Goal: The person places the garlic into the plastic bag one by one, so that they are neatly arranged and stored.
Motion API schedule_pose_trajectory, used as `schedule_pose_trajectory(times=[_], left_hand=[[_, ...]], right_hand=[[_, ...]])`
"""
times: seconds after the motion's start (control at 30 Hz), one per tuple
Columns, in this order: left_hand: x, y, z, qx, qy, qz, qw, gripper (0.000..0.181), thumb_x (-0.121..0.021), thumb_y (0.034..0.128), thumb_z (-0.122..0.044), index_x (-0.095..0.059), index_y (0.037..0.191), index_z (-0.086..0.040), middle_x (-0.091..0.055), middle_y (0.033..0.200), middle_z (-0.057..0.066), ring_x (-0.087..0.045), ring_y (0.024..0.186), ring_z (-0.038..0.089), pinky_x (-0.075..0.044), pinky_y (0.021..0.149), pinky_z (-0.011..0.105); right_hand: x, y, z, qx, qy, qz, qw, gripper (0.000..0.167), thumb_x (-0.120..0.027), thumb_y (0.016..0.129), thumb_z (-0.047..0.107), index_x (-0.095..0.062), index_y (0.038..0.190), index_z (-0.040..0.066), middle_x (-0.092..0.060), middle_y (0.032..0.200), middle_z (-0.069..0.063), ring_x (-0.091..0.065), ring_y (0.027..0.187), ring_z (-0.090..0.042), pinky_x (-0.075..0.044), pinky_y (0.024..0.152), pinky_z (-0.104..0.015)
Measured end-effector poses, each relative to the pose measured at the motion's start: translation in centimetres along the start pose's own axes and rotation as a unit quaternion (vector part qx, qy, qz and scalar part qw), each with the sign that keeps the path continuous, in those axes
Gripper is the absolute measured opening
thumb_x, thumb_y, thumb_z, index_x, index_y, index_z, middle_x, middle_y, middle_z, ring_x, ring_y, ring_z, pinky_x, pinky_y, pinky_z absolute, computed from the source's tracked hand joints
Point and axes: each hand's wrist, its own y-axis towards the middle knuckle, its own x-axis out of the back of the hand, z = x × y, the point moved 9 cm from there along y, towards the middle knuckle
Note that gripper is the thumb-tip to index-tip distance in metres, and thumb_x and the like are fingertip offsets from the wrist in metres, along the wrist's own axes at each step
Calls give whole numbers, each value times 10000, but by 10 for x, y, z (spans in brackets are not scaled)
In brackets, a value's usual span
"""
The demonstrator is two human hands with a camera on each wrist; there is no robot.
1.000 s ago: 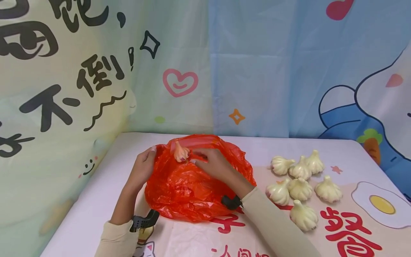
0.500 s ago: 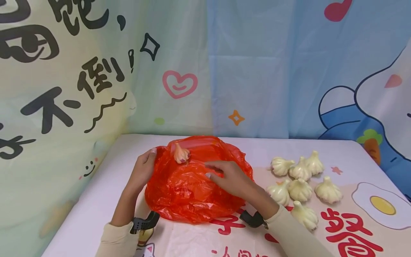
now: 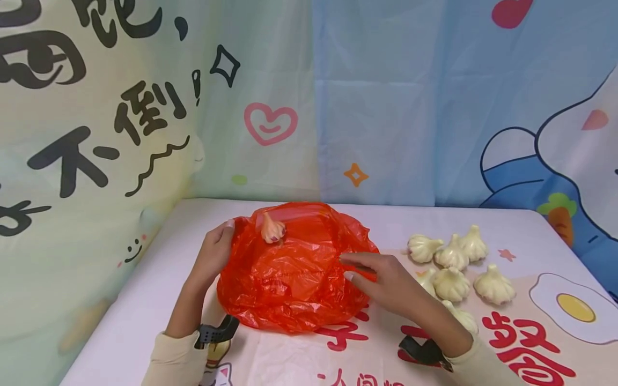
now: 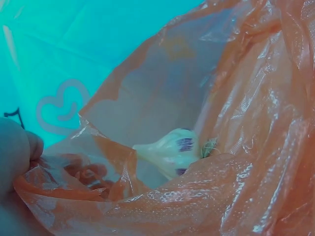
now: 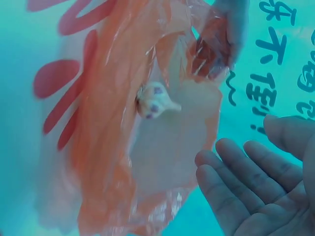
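Note:
A red plastic bag (image 3: 294, 273) lies on the table with its mouth spread. Inside it, near the far left, is one garlic bulb (image 3: 273, 229), with purple marks that show in the left wrist view. My left hand (image 3: 215, 252) pinches the bag's left rim between thumb and fingers. At the bag's right side hovers my right hand (image 3: 386, 281), its fingers loosely extended and holding nothing. In the right wrist view its palm faces up beside the bag. Several pale garlic bulbs (image 3: 451, 284) sit to the right of that hand, some partly hidden behind the forearm.
The table is covered by a printed cloth (image 3: 289, 359) with red characters and a fried egg (image 3: 574, 308). Behind it hangs a patterned backdrop (image 3: 376, 107). Each wrist wears a black camera strap (image 3: 217, 331).
My right hand has drawn back out of the bag, moving right and toward me, without anything in it. The left hand and the garlic bulb in the bag have stayed put.

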Motion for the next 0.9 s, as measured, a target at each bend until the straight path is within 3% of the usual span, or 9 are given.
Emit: schedule_pose_trajectory(times=[0.23,0.43,0.67,0.9], left_hand=[[0,0,-2,-98,-16,-6,10000,575,-317,1045,-471,-525,1366,-42,-585,1270,178,-570,1117,339,-479,954,478],[1,1,1,-62,36,-48,10000,569,-311,1045,-475,-540,1353,-55,-592,1261,160,-575,1111,327,-484,951,463],[1,3,0,-105,55,-60,9999,578,-315,1043,-477,-533,1359,-45,-585,1278,167,-563,1147,330,-465,969,483],[1,1,4,3,66,-49,10000,590,-314,1034,-506,-523,1372,-70,-587,1275,137,-574,1119,311,-491,941,457]], right_hand=[[22,-27,-9,-203,132,-293,9993,374,-720,888,140,-663,1258,136,-657,1213,-41,-637,1079,-261,-565,792,-347],[39,-53,-16,-184,229,-648,9975,348,-741,864,95,-691,1203,153,-679,1150,45,-650,1051,-204,-564,777,-304],[70,-87,-27,-206,-67,-1327,9909,348,-760,847,93,-701,1181,170,-695,1110,55,-619,1023,1,-527,753,-173],[91,-120,-55,-671,-400,-1771,9811,342,-748,855,74,-684,1191,89,-685,1115,44,-529,1027,148,-470,751,-69]])
